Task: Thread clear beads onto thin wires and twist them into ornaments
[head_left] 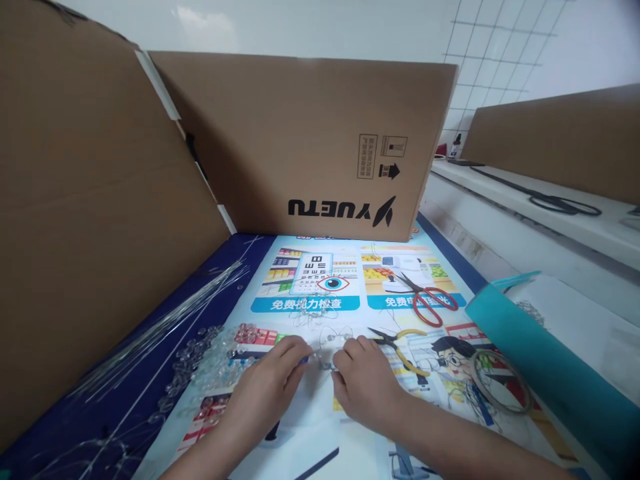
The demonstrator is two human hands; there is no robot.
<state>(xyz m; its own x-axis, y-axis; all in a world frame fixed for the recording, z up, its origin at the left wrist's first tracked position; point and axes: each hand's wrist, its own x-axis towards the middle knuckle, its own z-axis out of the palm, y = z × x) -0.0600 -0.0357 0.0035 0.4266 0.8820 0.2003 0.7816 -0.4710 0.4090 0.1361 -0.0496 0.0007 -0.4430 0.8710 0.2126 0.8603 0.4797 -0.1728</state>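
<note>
Both forearms reach in; my left hand (273, 383) and right hand (363, 383) meet, fingertips pinched on a small wire piece (326, 353) over the poster (320, 287), close for fine work. Clear beads (210, 363) lie left, pliers (400, 343) and scissors (430, 300) right, within reach.

head view: single camera, worn on the person's head | faces forward and down over the printed mat (320, 287) | close range, both forearms enter from the bottom edge just short of the mat's centre | cardboard box (310, 140) stands upright at the mat's far edge | no second view, no overlap
</note>
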